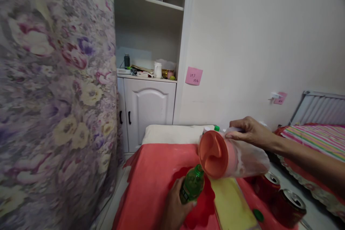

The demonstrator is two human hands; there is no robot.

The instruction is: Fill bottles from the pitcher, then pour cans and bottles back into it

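At the bottom centre of the frame, my left hand (176,201) was wrapped around a small green translucent plastic bottle (192,185), uncapped and leaning slightly right, above a red scalloped plastic dish (207,205). Right of it, my right hand (246,131) had its fingers curled round the handle of a clear plastic pitcher (250,160) with an orange lid (214,154), tipped sideways (its lid faced the bottle's mouth). Two dark red drink cans (288,206) stood at the lower right.
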